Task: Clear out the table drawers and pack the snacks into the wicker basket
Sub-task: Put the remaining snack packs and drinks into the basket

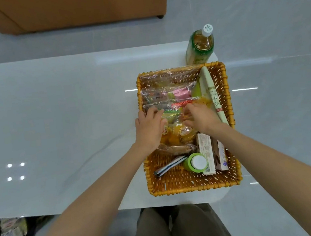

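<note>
- Two bare forearms reached out over the lap, and both hands met inside the wicker basket.
- The left hand lay by the basket's left wall, with its fingers bent down onto the clear snack bags.
- The right hand was just beside it, its fingers likewise bent into the wrappers. Whether either hand pinched a bag or only pressed on it could not be told.
- The snacks were already in the basket. Yellow packets sat under the palms, and a green-rimmed cup, two slim boxes and a dark stick pack lay nearer the body. A long cream box leaned along the right wall.
- The step looked like settling the load, late in the packing.
- The next move probably called for letting go and checking the drawers for leftovers.
- The basket stood on the pale table, near its right end, with a tea bottle just behind it.
</note>
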